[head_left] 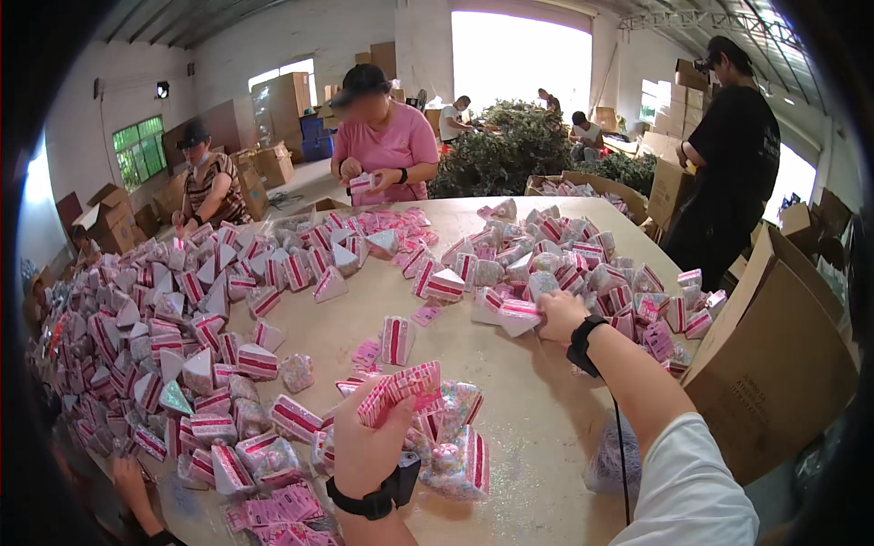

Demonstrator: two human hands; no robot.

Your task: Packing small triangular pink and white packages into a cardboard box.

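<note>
My left hand (371,446), near the front of the table, is closed around a stack of pink printed cards (401,391) held on edge. Under and beside it lie cake-slice-shaped pieces (469,464), white with a red-pink stripe, some in clear speckled wrapping. Farther right, my right hand (562,316) reaches to the edge of a heap and grips a striped toy cake slice (519,314) by its right end. One more toy cake slice (396,340) stands upright between my hands, with a loose pink card (366,353) beside it.
Toy cake slices pile up over the pale table's (510,391) left side and far right. Pink cards (278,514) lie at the front left. A large cardboard box (774,364) stands against the right edge. A co-worker in a pink shirt (391,146) handles a slice across the table.
</note>
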